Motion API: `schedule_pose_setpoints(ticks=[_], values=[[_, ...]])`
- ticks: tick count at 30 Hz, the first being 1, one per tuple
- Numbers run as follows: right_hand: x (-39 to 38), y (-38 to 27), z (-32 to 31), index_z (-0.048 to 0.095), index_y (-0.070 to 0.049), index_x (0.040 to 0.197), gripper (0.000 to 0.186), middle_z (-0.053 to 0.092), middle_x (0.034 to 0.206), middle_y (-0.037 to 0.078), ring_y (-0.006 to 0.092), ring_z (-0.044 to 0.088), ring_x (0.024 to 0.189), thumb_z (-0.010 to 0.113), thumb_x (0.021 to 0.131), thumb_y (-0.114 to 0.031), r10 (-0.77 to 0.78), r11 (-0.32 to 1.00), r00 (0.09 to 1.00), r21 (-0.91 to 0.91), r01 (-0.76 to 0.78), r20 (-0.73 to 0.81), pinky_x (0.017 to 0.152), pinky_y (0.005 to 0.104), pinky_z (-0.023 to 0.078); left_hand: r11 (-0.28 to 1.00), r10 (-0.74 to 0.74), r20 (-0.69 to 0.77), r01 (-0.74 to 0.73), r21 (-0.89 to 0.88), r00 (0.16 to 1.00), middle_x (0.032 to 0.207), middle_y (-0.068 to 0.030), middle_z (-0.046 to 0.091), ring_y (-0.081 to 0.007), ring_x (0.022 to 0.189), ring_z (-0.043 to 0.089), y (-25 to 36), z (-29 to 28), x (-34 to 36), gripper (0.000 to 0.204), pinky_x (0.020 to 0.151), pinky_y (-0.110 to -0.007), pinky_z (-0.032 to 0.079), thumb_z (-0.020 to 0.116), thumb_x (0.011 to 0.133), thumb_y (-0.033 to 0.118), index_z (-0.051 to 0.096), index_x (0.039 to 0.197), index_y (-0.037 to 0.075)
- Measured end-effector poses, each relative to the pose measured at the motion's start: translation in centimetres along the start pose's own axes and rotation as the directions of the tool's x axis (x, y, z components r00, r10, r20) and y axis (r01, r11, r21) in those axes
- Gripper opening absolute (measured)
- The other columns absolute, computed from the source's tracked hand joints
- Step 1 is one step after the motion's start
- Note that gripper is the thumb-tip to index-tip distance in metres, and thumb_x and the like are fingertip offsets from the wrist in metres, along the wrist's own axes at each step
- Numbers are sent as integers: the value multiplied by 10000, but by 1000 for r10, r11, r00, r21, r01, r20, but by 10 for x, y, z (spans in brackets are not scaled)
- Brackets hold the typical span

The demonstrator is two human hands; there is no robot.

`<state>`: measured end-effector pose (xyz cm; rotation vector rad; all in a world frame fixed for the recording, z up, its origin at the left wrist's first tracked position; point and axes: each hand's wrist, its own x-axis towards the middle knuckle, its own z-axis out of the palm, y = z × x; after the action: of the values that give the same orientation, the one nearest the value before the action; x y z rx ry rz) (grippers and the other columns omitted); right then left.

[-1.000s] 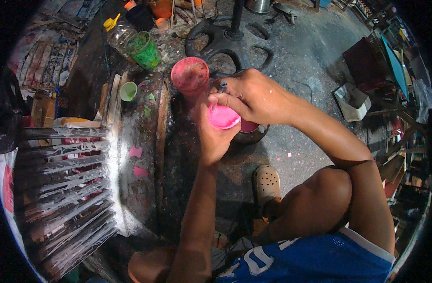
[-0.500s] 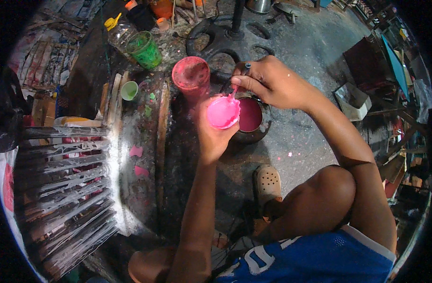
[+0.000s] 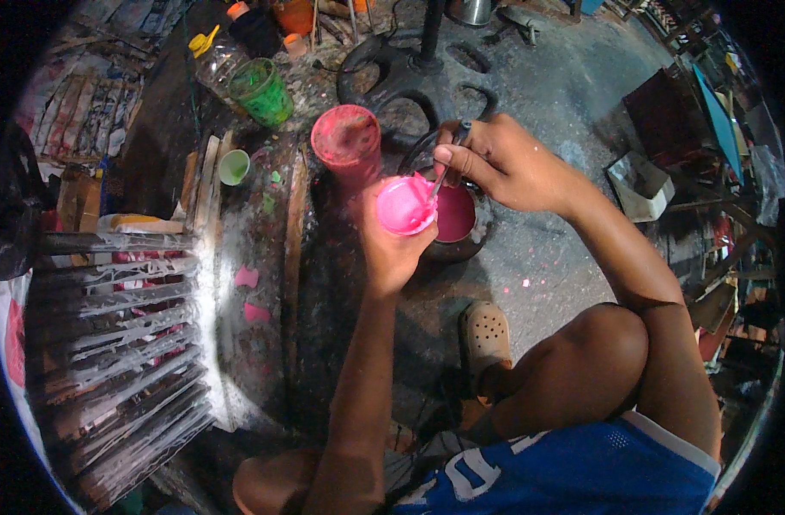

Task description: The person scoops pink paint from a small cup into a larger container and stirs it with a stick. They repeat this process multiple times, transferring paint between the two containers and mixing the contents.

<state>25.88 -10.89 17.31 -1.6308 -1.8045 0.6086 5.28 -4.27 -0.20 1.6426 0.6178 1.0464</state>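
Gripped upright in my left hand (image 3: 384, 240) is a small cup of bright pink thick liquid (image 3: 399, 208), with clumped pink on its right rim. My right hand (image 3: 495, 159) pinches a thin metal stick (image 3: 439, 182) whose lower end is at that cup's right side, smeared with pink. Just behind and right of the cup sits a pot of darker pink liquid (image 3: 455, 221), partly hidden by both hands. A larger pink-stained plastic cup (image 3: 345, 137) stands behind my left hand.
Left: white-coated slats (image 3: 118, 300), a board with pink scraps (image 3: 257, 312), a pale green cup (image 3: 235, 167). Back: a green cup (image 3: 259, 94), a plastic bottle (image 3: 214, 64), a black metal base (image 3: 422, 60). Right: a white container (image 3: 637, 186), a dark box (image 3: 658, 112).
My right hand has shifted right from over the cup, uncovering more of the pot, then dropped slightly with the stick at the cup's rim. My left hand stays nearly still.
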Motion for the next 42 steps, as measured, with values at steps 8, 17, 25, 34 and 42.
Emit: schedule_pose_setpoints(ticks=[8,17,25,34,42], values=[[3,23,-8,723,3,1026,399,758,793,85,156,714,738,604,1204,-333,36,963,987,268,7,-154,719,360,571,999,25,135,-29,28,991,1373,-106,672,-238,1283,683,-4,-5,3,741,1152,-408,537,923,776,-60,580,1426,36],[0,69,-1,695,9,1080,385,775,860,89,145,721,782,536,1235,-305,113,877,988,477,-52,-100,775,334,587,999,19,149,-14,-31,989,1423,-130,670,-245,1320,678,-6,-1,3,741,1178,-421,531,913,776,-67,578,1430,31],[-13,87,1,684,6,1078,388,774,850,95,156,730,768,525,1238,-309,203,835,977,533,-138,-66,777,335,593,999,15,126,-10,-37,992,1429,-144,671,-254,1327,675,-18,1,-3,745,1181,-426,528,914,783,-58,574,1439,28],[-20,76,-14,670,-4,1048,381,750,827,79,144,720,755,552,1230,-318,155,861,976,506,-58,-152,753,326,580,965,60,135,-92,247,989,1372,-119,691,-282,1276,674,-26,0,-11,803,1185,-437,477,983,709,60,601,1415,50],[-19,49,-17,723,4,1023,398,741,781,68,126,715,742,602,1207,-328,111,963,972,263,-55,-206,693,340,562,956,32,113,-64,286,993,1339,-118,698,-290,1260,675,-24,0,-14,793,1176,-440,479,976,699,53,613,1404,49]])
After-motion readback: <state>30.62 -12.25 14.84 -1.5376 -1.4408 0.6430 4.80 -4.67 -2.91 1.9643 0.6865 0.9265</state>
